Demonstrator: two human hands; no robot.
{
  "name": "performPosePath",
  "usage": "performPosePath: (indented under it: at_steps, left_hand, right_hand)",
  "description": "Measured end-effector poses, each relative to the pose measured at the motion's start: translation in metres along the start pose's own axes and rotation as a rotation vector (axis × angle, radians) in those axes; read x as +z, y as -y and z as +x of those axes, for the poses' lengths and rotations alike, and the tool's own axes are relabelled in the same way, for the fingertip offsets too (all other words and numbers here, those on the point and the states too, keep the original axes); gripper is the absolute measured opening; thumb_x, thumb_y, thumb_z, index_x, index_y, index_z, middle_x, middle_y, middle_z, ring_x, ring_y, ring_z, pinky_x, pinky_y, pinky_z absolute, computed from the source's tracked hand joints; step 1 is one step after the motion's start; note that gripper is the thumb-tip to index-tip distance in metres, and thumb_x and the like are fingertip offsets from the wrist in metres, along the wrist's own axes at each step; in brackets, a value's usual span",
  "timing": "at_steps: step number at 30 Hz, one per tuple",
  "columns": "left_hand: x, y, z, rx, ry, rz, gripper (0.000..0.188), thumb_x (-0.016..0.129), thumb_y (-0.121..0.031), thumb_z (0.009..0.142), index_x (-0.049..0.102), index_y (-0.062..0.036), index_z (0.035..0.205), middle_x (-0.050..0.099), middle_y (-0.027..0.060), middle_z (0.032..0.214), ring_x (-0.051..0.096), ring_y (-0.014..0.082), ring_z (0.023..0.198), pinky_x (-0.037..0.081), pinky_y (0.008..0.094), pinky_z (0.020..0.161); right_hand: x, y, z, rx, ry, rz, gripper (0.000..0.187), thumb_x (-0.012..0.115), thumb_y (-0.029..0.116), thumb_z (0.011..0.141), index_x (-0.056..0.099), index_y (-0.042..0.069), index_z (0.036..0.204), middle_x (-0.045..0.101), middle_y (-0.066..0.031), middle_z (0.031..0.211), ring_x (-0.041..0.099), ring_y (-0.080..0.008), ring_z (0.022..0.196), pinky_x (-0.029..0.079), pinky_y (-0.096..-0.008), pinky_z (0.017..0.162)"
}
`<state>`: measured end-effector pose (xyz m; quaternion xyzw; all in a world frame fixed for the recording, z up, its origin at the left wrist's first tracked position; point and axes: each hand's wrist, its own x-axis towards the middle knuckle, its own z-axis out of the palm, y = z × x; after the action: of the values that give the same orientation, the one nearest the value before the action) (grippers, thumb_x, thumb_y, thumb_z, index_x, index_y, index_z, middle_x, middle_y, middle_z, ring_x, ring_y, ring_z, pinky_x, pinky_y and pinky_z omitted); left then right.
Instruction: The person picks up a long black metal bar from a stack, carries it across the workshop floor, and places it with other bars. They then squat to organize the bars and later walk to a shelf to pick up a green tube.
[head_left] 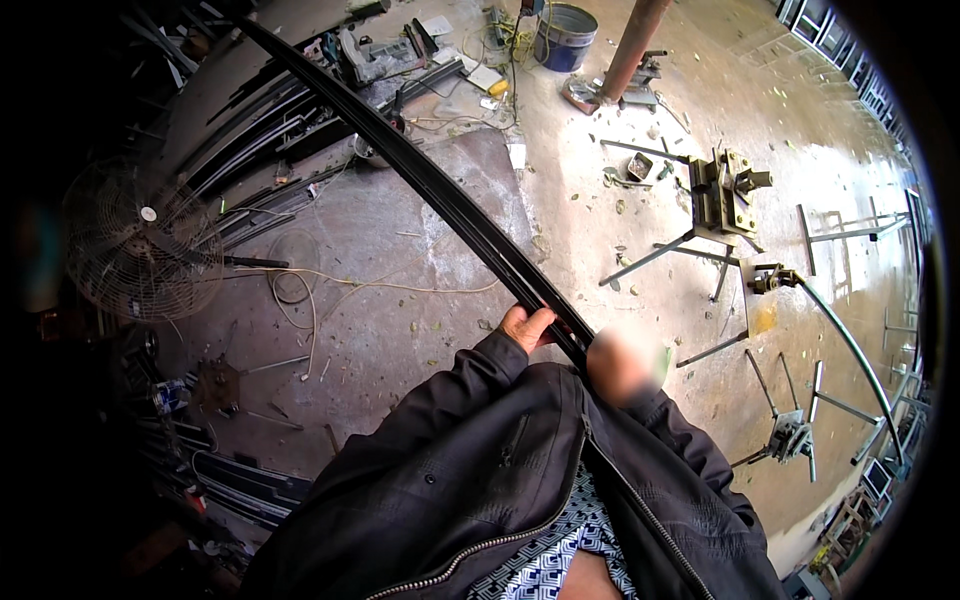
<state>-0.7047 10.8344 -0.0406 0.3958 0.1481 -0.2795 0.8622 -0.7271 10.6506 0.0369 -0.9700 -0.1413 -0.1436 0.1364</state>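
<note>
A long black metal profile [430,190] with lengthwise lines runs from close to my body up to the far left. Whether it is one piece or several laid together, I cannot tell. My left hand [527,328] grips its near part, thumb across the top. My right hand [618,368] is at the right side of the near end, against or very close to it. A blur hides its fingers. Both forearms are in dark jacket sleeves.
A round fan [145,240] stands at left, near a pale cable [375,277] on the floor. More dark bars [290,130] lie beyond. To the right are a metal bending fixture on legs [725,195] and a smaller stand [790,435]. A bucket [566,38] and post [635,45] stand far off.
</note>
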Motion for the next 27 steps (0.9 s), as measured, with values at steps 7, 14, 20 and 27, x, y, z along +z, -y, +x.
performPosePath:
  at_steps: [7, 14, 20, 27]
  left_hand:
    - [-0.006, 0.003, 0.000, -0.015, -0.044, -0.034, 0.027, 0.060, -0.022, 0.085, 0.054, -0.0039, 0.104, 0.060, 0.0086, 0.098, 0.061, 0.0226, 0.092, 0.051, 0.0391, 0.083]
    - [0.003, -0.011, -0.008, -0.009, -0.035, -0.040, 0.019, 0.059, -0.020, 0.085, 0.055, -0.0042, 0.095, 0.060, 0.0091, 0.093, 0.062, 0.0218, 0.086, 0.053, 0.0364, 0.077]
    - [-0.001, -0.013, -0.003, -0.035, -0.033, -0.020, 0.018, 0.058, -0.018, 0.086, 0.055, -0.0060, 0.099, 0.060, 0.0063, 0.097, 0.061, 0.0205, 0.089, 0.052, 0.0389, 0.079]
    - [0.004, -0.018, 0.000, -0.059, -0.081, -0.014, 0.018, 0.055, -0.010, 0.086, 0.054, -0.0043, 0.104, 0.059, 0.0060, 0.100, 0.059, 0.0203, 0.095, 0.051, 0.0388, 0.083]
  right_hand:
    - [0.003, -0.003, -0.002, -0.093, 0.018, 0.068, 0.011, 0.056, 0.010, 0.064, 0.052, 0.007, 0.054, 0.047, -0.0136, 0.054, 0.048, -0.0316, 0.049, 0.037, -0.0426, 0.045]
    - [0.027, -0.010, -0.024, 0.073, 0.017, 0.270, 0.010, 0.058, 0.014, 0.070, 0.054, 0.007, 0.065, 0.049, -0.0130, 0.058, 0.048, -0.0306, 0.051, 0.037, -0.0431, 0.046]
    - [0.026, -0.012, -0.030, 0.094, 0.116, 0.203, 0.011, 0.058, 0.015, 0.077, 0.052, 0.005, 0.080, 0.052, -0.0162, 0.067, 0.051, -0.0341, 0.056, 0.040, -0.0447, 0.051]
    - [0.012, -0.021, -0.026, 0.234, 0.531, 0.595, 0.018, 0.054, 0.016, 0.087, 0.041, 0.004, 0.088, 0.052, -0.0186, 0.076, 0.054, -0.0391, 0.074, 0.042, -0.0448, 0.064]
